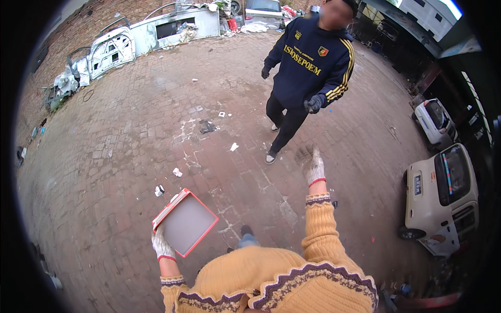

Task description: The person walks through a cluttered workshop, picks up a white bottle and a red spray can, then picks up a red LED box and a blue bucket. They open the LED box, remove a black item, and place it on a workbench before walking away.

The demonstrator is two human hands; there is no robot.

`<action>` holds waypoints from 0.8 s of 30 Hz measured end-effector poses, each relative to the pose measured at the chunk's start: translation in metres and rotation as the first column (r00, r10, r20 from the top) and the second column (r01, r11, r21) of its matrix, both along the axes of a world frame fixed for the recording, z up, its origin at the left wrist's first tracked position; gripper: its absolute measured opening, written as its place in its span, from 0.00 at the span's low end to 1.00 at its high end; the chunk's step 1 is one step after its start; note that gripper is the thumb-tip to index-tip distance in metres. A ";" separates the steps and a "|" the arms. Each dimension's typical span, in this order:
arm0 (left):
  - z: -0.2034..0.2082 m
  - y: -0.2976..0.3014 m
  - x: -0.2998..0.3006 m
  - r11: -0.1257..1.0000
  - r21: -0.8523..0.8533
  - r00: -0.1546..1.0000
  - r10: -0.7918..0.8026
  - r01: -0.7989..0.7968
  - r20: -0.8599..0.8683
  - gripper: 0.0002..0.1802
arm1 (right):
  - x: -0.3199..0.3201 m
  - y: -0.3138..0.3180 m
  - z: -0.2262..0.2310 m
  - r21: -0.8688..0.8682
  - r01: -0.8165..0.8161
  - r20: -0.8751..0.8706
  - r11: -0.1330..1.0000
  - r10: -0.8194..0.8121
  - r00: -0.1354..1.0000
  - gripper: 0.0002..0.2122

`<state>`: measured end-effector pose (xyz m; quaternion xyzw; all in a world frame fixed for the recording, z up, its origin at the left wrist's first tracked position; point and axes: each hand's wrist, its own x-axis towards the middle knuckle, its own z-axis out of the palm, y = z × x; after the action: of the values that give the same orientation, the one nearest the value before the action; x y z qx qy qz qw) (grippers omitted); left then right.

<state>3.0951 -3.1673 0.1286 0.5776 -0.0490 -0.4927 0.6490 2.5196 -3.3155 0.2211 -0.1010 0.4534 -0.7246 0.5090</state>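
Observation:
My left hand [164, 246], in a white knit glove with a red cuff band, grips the near left side of a shallow cardboard box [189, 224]. The box has red edges and a plain grey inside face turned up, and it is held tilted above the ground. Part of my fingers is hidden behind its side. My right hand [312, 164], in a matching glove with dirty fingertips, reaches forward with its fingers apart and nothing in it. It is nearest to a person [310, 68] in a dark hooded top and dark gloves, without touching them.
Brick paving [115, 172] surrounds me, with paper scraps [234, 147] and a dark rag [209, 127] on it. A beige van [441, 193] and a white car [434, 122] stand at the right. Car door panels [111, 52] and a white vehicle panel [175, 28] line the brick wall.

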 end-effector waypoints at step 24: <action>0.025 0.029 -0.051 0.979 -0.022 0.979 0.204 -0.204 -0.007 0.22 | 0.086 -0.025 -0.008 -0.294 -0.554 -0.164 0.779 0.530 0.832 0.15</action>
<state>3.0442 -3.1380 0.1535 0.5711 0.0062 -0.4243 0.7027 2.6055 -3.3405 0.2133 -0.3369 0.2954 -0.6087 0.6548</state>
